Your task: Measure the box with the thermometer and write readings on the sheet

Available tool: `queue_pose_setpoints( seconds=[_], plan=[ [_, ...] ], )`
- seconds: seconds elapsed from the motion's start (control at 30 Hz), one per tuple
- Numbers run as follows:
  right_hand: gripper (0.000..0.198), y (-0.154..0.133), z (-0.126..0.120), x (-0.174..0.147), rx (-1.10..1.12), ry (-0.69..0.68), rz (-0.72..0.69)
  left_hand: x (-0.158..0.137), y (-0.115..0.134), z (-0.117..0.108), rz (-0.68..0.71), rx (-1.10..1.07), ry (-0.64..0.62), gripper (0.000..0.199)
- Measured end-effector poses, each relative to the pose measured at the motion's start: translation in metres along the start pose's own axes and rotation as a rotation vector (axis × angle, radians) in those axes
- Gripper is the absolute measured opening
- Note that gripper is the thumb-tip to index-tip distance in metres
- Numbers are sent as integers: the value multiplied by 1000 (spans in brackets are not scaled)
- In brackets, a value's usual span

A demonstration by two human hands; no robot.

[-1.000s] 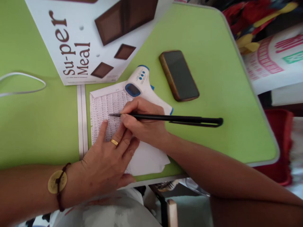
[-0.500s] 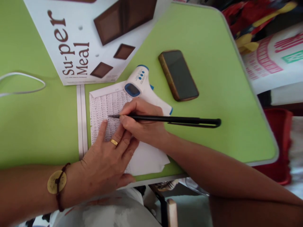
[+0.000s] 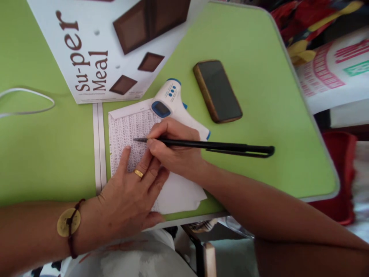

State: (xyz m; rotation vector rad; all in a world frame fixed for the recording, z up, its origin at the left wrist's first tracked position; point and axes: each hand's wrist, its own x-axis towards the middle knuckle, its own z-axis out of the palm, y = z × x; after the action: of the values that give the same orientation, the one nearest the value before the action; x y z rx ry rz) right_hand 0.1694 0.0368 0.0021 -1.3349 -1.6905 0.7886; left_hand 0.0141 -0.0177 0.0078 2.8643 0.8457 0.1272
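Note:
A black pen (image 3: 213,145) is pinched in my right hand (image 3: 175,148), its tip at the rows of small writing on a white sheet of paper (image 3: 178,196). My left hand (image 3: 132,192) lies flat on that sheet with its fingers spread, wearing a gold ring; its fingers touch or nearly touch the right hand. A white and blue infrared thermometer (image 3: 170,98) rests over the paper's far edge, its handle partly hidden behind my right hand.
A phone in a brown case (image 3: 219,92) lies on the green table (image 3: 276,127), right of the thermometer. A white box marked "Su-per Meal" (image 3: 95,34) stands at the back left. A white cable (image 3: 34,90) loops at the far left. A red container (image 3: 340,173) sits beyond the right edge.
The pen and my right hand have shifted very slightly right and up the page. My left hand has stayed in place.

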Motion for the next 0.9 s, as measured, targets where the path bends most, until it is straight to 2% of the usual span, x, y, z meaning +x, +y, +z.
queue_pose_setpoints(
  seconds=[0.23,0.4,0.9],
  plan=[
    [11,0,-2,-1,-40,-31,41,-1,0,1,-2,6,-6,87],
    [11,1,-3,0,-40,13,-3,-2,0,0,1,-3,-11,85],
    [15,2,-2,-1,-54,15,1,-1,0,1,-3,3,0,87]
  ],
)
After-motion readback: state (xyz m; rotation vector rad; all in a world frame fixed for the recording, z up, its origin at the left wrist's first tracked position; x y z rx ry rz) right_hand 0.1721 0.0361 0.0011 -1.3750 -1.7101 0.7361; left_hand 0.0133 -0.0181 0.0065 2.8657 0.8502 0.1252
